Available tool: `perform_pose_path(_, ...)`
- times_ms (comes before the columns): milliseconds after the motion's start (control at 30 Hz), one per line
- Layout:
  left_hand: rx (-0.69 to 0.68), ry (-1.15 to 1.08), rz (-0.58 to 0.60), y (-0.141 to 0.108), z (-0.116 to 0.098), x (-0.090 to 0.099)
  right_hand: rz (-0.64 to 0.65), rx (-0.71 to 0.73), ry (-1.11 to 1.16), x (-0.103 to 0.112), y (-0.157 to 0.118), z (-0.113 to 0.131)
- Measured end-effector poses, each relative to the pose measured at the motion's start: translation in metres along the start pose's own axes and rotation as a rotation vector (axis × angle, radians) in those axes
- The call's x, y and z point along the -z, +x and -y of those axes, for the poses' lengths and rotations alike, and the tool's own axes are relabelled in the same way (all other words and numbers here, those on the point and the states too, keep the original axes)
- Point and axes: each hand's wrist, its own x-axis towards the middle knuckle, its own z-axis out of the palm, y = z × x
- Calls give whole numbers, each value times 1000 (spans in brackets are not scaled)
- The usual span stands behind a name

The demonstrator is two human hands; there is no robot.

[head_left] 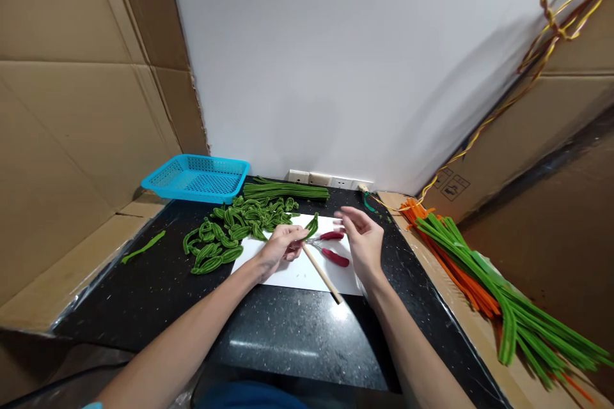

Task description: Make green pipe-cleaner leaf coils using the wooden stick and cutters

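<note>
From where I stand I see two bare forearms, the left forearm [192,335] and the right forearm [415,339], both slim and smooth, tapering to narrow wrists. The left hand [283,244] and right hand [363,239] are bare too, slender-fingered, the right one's fingertips blurred. A scrap of pale blue [93,405] edges the left arm at its near end; in the near middle swells rounded, deeper blue clothing [252,395], its cut hidden.
</note>
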Motion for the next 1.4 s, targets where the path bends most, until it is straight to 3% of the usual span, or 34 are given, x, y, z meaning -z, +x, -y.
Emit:
perform_pose_path(67,-7,16,2,1,1,-1,13,48,-36,1,3,-2)
perform_pose_path(267,9,71,-1,3,5,-2,380,-44,-59,-14,-10,7)
perform_pose_path(333,16,86,-4,3,6,-2,386,-51,-78,-15,-12,7)
perform_pose_path(467,8,102,-19,3,3,-4,147,-103,42,-7,-6,6)
perform_pose_path(533,-5,109,-20,2,1,-5,111,-136,127,-3,-3,8)
perform_pose_path(700,-24,158,10,0,-1,-7,427,-157,64,-6,-5,13)
perform_pose_path(767,-24,181,26,-1,1,-7,336,-130,28,-5,-5,12)
perform_pose_path(867,-21,197,27,0,3,-6,36,-89,79,3,0,7)
perform_pose_path(933,-21,198,19,0,4,-6,-7,-94,83,10,4,5)
perform_pose_path(967,-21,198,17,0,4,-5,55,-114,77,12,5,5)
perform_pose_path(1100,-23,215,40,0,2,-4,506,-213,35,11,1,8)
perform_pose_path(1133,-23,220,48,0,2,-4,552,-221,25,9,0,9)
perform_pose_path(1200,-22,226,57,0,2,-3,476,-227,52,9,0,8)
perform_pose_path(1333,-30,221,45,1,2,-3,160,-227,192,17,8,1)
perform_pose_path(1400,-35,215,36,1,2,-3,116,-220,196,20,11,-2)
